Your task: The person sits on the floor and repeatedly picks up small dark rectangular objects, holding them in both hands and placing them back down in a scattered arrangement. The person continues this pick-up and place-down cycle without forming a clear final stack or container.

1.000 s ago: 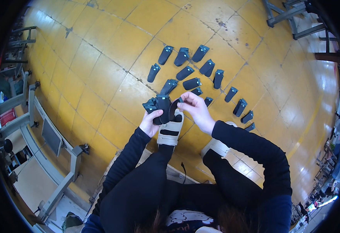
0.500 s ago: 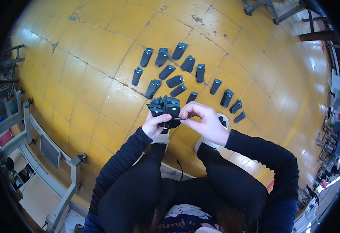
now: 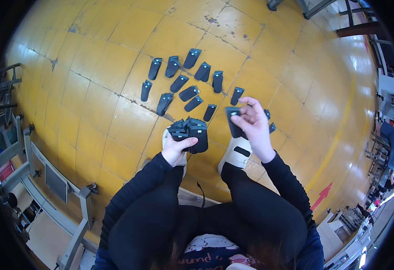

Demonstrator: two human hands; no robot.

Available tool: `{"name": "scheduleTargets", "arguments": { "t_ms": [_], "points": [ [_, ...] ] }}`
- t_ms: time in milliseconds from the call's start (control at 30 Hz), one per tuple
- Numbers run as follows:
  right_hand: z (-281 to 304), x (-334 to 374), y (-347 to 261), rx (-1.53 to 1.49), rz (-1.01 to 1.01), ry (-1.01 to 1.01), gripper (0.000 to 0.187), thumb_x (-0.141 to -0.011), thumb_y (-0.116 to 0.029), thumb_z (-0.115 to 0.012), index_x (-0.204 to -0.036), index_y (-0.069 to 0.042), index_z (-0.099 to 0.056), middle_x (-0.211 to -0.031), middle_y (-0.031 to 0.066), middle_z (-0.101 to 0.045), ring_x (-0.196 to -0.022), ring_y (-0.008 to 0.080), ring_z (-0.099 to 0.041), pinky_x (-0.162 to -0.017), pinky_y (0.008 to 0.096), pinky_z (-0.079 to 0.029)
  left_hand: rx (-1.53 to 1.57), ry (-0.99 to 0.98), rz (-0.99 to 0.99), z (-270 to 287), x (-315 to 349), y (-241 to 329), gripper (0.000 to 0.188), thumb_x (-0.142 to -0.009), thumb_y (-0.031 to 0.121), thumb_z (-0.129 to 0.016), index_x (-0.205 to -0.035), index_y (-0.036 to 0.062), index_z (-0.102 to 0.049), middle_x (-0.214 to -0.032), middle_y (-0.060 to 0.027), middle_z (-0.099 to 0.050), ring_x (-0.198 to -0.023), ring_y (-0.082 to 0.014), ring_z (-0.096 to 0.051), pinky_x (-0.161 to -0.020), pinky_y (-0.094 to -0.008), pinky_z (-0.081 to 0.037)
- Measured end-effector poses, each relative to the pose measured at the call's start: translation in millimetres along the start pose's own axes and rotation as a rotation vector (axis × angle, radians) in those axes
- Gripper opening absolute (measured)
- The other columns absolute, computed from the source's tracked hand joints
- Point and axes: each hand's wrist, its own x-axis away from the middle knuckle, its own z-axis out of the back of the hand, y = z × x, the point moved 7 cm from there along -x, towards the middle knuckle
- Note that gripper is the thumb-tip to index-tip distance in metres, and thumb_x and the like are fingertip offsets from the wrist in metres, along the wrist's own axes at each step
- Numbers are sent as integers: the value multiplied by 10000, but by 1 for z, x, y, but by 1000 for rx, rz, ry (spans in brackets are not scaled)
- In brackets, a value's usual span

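Note:
A fanned stack of dark, tongue-shaped flat pieces (image 3: 200,140) with teal-edged ends and small pale stickers is gripped in my left hand (image 3: 175,149), thumb on top. To the right of it, apart from the stack, my right hand (image 3: 256,126) pinches a similar dark flat piece (image 3: 234,122) between thumb and fingers. More of these pieces lie beyond my hands in small bundles on the floor, such as the dark bundle (image 3: 164,103) to the left. My right hand partly covers the bundles on the right.
The yellow tiled floor (image 3: 102,103) spreads all around. My pale shoes (image 3: 236,155) are just below my hands. Grey metal frames (image 3: 75,229) with a dark panel (image 3: 56,180) stand at the left. Furniture legs (image 3: 316,11) reach in at the top right, and cluttered benches line the right edge.
My right hand has moved away from the stack to the right and now holds a separate piece. The left hand still grips the stack. The whole view has shifted slightly.

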Motion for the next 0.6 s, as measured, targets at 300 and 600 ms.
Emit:
{"name": "scheduleTargets", "arguments": {
  "t_ms": [300,600],
  "points": [
    [-43,19,62,251,14,-168,203,-901,-109,-619,-1027,46,-652,-921,66,-571,-806,153,-596,-702,262,-461,-90,141,17,8,-1,-20,355,-792,-26,-659,-1132,44,-586,-1061,-42,-643,-974,-146,-613,-857,-292,-490],
    [-27,18,81,124,-78,-106,187,-809,-93,-713,-908,61,-674,-883,64,-613,-790,139,-622,-721,257,-498,-216,141,14,7,-4,-27,361,-786,4,-659,-1137,17,-575,-1038,-67,-650,-941,-155,-624,-835,-289,-491]
  ]
}}
